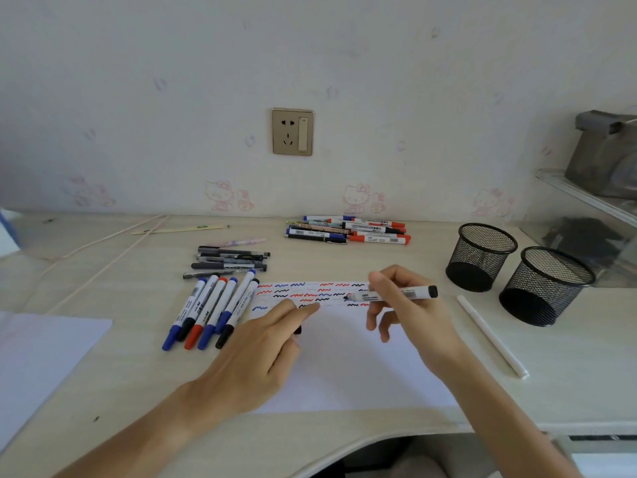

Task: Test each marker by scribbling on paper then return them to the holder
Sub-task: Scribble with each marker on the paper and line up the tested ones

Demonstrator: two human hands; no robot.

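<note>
Right hand point(400, 301) pinches a black marker point(391, 294), tip on the paper point(344, 367) to scribble. Left hand point(265, 346) rests on the sheet, apparently pinching the cap. Both holders point(481, 257) sit empty at right.

Left hand point(269, 343) lies flat; right hand point(403, 305) pinches, fingers curled.

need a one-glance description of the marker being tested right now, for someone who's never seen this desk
Find the white paper at the desk's front edge, with red, blue and black squiggles along its top. Over the right end of those squiggles, the right hand holds a white-barrelled marker with black ends. It is the only marker in a hand with its tip at the paper; the others lie in piles.
</note>
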